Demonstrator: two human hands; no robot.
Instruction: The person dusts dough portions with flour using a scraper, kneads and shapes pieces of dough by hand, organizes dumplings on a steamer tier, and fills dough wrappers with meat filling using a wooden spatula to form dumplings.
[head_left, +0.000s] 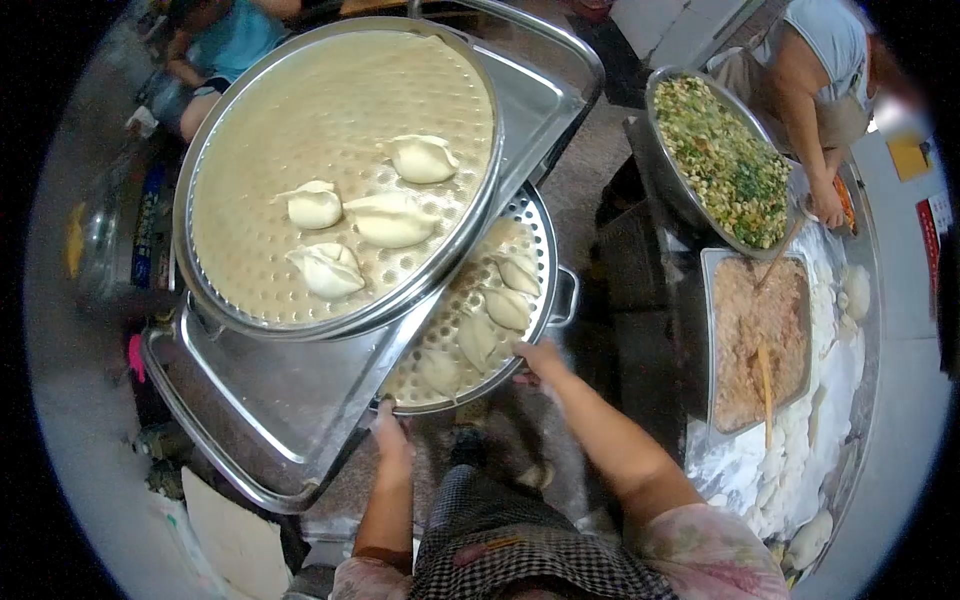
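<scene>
My left hand [390, 428] grips the near left rim of a round perforated steamer tray [548, 262]. My right hand [538, 365] holds the same tray's near right rim. Several pale dumplings [476, 338] lie on this tray, and its far left part is hidden under the cart and the upper tray. Above it, a larger round steamer tray [300, 110] rests on a metal cart [265, 385]. On that upper tray sit several dumplings [392, 220], spaced apart. Both of my hands have their fingers wrapped at the rim, partly hidden beneath it.
To the right stand a steel bowl of chopped greens [720, 160] and a rectangular pan of minced filling [760, 310] with wooden sticks. Floured dough [820, 400] lies on a worktop beyond. One person [800, 80] works at the upper right, another [235, 50] sits at the upper left.
</scene>
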